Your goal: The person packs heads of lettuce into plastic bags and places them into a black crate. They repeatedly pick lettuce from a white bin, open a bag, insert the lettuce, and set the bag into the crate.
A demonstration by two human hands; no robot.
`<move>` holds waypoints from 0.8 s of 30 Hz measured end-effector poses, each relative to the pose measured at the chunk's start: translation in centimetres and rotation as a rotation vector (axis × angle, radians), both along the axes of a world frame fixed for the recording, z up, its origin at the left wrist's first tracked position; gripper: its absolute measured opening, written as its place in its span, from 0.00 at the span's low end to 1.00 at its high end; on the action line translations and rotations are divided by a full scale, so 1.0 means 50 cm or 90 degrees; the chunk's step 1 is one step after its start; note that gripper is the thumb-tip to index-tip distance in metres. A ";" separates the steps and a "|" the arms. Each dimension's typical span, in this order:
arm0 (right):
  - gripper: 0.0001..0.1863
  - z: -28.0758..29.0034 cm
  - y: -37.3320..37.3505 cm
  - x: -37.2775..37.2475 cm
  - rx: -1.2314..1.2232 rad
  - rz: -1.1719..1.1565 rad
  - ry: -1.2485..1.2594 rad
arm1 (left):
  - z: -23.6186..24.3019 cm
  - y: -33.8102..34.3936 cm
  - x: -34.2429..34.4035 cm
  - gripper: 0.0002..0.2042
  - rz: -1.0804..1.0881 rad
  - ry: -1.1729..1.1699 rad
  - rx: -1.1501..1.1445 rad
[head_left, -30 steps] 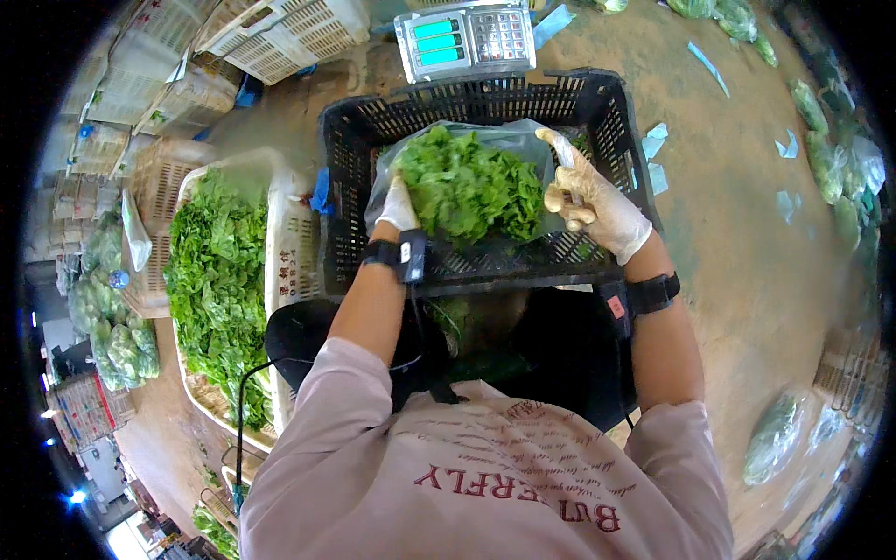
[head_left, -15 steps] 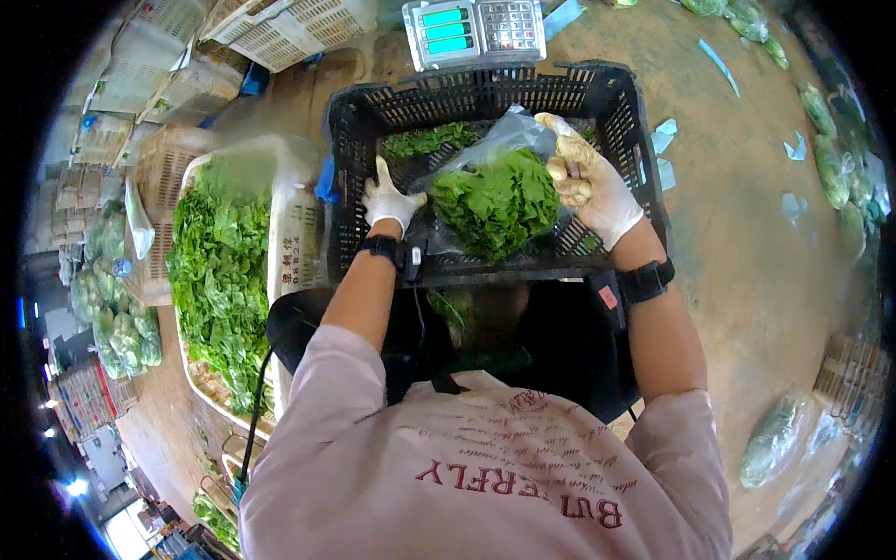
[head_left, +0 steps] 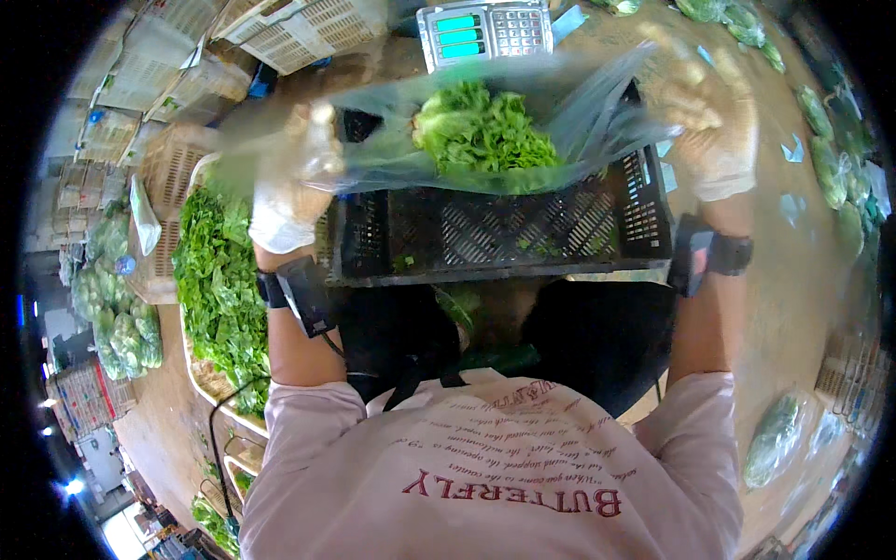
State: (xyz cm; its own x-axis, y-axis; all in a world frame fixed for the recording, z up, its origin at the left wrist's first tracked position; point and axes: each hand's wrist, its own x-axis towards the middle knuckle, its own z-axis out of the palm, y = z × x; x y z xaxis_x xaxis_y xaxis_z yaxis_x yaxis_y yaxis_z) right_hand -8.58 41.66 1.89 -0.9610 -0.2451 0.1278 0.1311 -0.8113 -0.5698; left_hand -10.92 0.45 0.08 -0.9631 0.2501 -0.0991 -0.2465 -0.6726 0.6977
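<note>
A clear plastic bag [head_left: 602,121] is stretched sideways between my two gloved hands, with a bunch of green leafy lettuce [head_left: 485,135] lying in its middle. My left hand [head_left: 297,182], fingers curled, grips the bag's left end. At the other end my right hand [head_left: 714,126] is closed on the gathered plastic, its fingers smeared by motion. Bag and greens hang above a black slatted crate [head_left: 504,273], covering its far side. Loose leaf scraps lie on the crate's floor.
A digital scale [head_left: 485,35] with a lit display stands beyond the crate. To the left is a white tub full of leafy greens [head_left: 219,289], with stacked plastic crates [head_left: 173,177] behind. Bagged vegetables [head_left: 779,439] lie on the floor at right.
The greens and bag have risen out of the crate and away from me. My hands have spread wide apart, pulling the bag taut between them; my left hand, open before, now grips it.
</note>
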 end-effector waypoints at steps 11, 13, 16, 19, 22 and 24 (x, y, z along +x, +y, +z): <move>0.21 -0.098 -0.066 -0.037 0.136 -0.088 -0.013 | -0.028 0.017 -0.061 0.29 -0.083 0.025 -0.030; 0.21 -0.085 -0.084 -0.038 0.195 -0.144 0.001 | -0.022 -0.010 -0.061 0.30 -0.147 0.079 -0.001; 0.26 -0.069 -0.092 -0.010 0.253 -0.222 0.109 | 0.000 -0.002 -0.001 0.30 -0.073 0.099 0.014; 0.30 -0.035 -0.110 0.043 0.375 -0.288 0.135 | -0.020 -0.023 0.057 0.25 -0.056 0.050 0.057; 0.32 -0.048 -0.144 0.083 0.435 -0.298 0.124 | -0.115 -0.013 0.101 0.19 0.010 -0.049 -0.061; 0.30 -0.096 -0.134 0.098 0.591 -0.194 0.012 | -0.188 -0.011 0.120 0.21 -0.057 -0.025 -0.220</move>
